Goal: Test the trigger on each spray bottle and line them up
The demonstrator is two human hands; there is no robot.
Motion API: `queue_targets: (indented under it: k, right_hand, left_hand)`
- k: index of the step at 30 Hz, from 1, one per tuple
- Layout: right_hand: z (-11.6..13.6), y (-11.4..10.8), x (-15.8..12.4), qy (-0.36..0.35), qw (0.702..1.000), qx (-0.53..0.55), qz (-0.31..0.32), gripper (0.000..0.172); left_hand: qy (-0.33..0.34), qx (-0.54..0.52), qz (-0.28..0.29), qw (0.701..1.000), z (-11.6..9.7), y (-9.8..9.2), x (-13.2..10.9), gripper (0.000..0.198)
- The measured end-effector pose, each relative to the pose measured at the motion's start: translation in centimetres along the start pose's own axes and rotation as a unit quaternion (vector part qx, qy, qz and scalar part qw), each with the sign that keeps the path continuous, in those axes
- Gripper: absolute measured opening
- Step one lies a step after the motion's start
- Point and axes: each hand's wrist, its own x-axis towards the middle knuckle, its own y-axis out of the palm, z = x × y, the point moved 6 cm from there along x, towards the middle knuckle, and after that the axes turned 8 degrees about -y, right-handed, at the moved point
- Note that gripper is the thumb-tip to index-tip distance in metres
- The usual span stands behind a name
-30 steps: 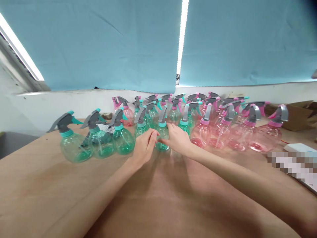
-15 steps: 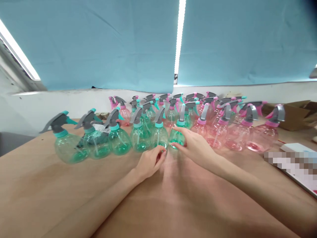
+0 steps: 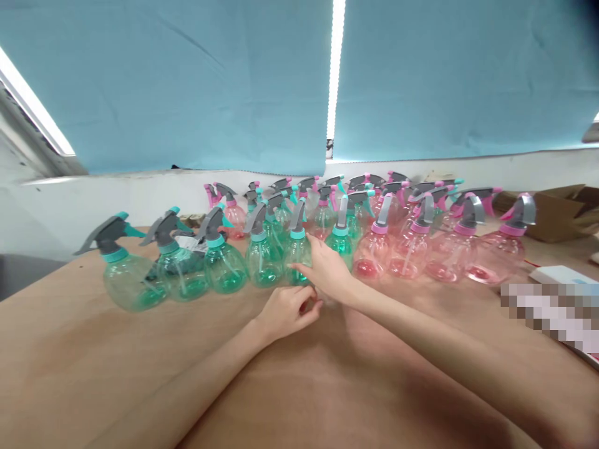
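Observation:
A front row of clear round spray bottles with grey trigger heads stands on the table; those on the left are green. My right hand (image 3: 330, 271) reaches in from the right to a green spray bottle (image 3: 296, 252) with a turquoise collar. Its thumb lies across the front of that bottle, and its fingers are at the right side, partly hidden. Just below, my left hand (image 3: 287, 312) rests near the tabletop with its fingers curled in a pinch. Whatever is between those fingertips is too small to make out. Right of my hand stands another green spray bottle (image 3: 340, 240).
Pink spray bottles (image 3: 372, 252) continue the row to the right, with several mixed ones behind. Far right are a cardboard box (image 3: 561, 215) and a white box (image 3: 559, 274). A dark plastic-wrapped bundle (image 3: 185, 265) shows behind the left bottles. Blue sheeting (image 3: 210, 87) hangs beyond.
My right hand has moved left from one green spray bottle to its neighbour. My left hand has shifted slightly down and right, still curled. The bottles stay in place.

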Motion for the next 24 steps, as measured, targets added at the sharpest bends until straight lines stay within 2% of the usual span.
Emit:
queue_targets:
  k: [5, 9, 11, 14, 16, 20, 24]
  right_hand:
    - [-0.4, 0.4, 0.4, -0.007, 1.000, -0.004, 0.001, 0.075]
    - [-0.5, 0.0, -0.5, -0.015, 1.000, -0.010, -0.002, 0.074]
    - [-0.7, -1.0, -1.4, -0.033, 0.999, -0.018, -0.011, 0.063]
    - [-1.6, -3.6, -3.1, -0.053, 0.998, -0.024, -0.030, 0.030]
    - [-2.9, -5.6, -4.2, -0.045, 0.997, -0.035, -0.052, 0.022]
    - [-5.6, -8.3, -5.0, -0.002, 0.991, -0.090, -0.099, 0.027]
    - [-6.8, -7.4, -3.7, 0.018, 0.992, -0.087, -0.092, 0.057]
  left_hand:
    - [0.011, -0.002, -0.007, 1.000, 0.0, 0.0, 0.0, 0.014]
    - [0.012, -0.002, -0.008, 1.000, 0.0, 0.0, 0.0, 0.015]
    - [0.013, -0.002, -0.007, 1.000, -0.1, 0.0, 0.0, 0.015]
    - [0.015, -0.003, -0.005, 1.000, -0.3, -0.2, 0.1, 0.014]
    - [0.016, -0.004, -0.005, 1.000, -0.4, -0.3, 0.2, 0.014]
    - [0.018, -0.005, -0.008, 1.000, -0.5, -0.4, 0.4, 0.015]
    - [0.018, -0.004, -0.014, 1.000, -0.5, -0.4, 0.4, 0.016]
